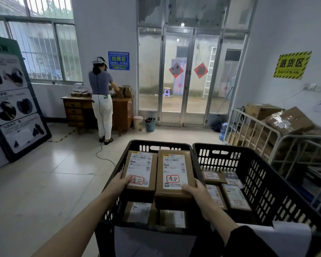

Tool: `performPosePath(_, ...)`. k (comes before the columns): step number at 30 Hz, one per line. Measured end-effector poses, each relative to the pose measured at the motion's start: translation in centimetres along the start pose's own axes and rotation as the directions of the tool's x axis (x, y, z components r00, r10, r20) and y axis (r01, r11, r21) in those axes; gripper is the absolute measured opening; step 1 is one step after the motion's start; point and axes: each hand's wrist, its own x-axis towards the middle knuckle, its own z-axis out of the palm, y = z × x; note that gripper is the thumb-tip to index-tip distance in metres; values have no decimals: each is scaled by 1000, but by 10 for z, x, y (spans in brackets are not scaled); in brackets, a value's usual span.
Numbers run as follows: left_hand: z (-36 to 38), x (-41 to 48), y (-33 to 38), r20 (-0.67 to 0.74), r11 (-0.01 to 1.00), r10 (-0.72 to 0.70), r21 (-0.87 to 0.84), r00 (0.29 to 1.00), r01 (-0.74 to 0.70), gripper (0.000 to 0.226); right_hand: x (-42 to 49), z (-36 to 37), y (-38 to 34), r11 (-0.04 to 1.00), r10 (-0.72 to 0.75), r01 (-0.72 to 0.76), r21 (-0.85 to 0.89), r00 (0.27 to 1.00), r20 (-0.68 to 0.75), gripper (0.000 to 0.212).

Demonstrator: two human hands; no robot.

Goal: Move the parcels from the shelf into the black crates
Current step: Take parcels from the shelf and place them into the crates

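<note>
left hand (122, 181) grips parcel b393 (140, 170), right hand (195, 190) parcel b006 (174, 173).

Two brown parcels with white labels and red stamps are flat, side by side, over the left black crate (146, 147): the left parcel (140, 171) in my left hand (121, 181), the right parcel (174, 173) in my right hand (195, 190). Other parcels (234, 198) lie flat inside it and inside the right black crate (219, 158).
</note>
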Motion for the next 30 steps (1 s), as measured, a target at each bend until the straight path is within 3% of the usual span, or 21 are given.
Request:
performPosePath(14, 2, 66, -55, 66, 898, -387, 253, 920, 360, 33, 56, 12, 37, 907, 398, -403, -125, 915, -67, 33)
performPosePath(17, 4, 69, -55, 78, 881, -422, 268, 903, 389, 32, 63, 13, 36, 886, 432, -435, -163, 900, -54, 19)
performPosePath(23, 2, 82, -57, 86, 865, -452, 286, 888, 413, 32, 75, 16, 37, 869, 442, -445, -217, 895, -62, 13)
performPosePath(28, 1, 88, -58, 108, 867, -412, 352, 905, 353, 22, 81, 15, 43, 851, 384, -396, -346, 917, -105, 46)
performPosePath(30, -2, 95, -64, 117, 847, -297, 490, 948, 205, 52, 85, 17, 41, 786, 258, -282, -550, 958, -123, 62)
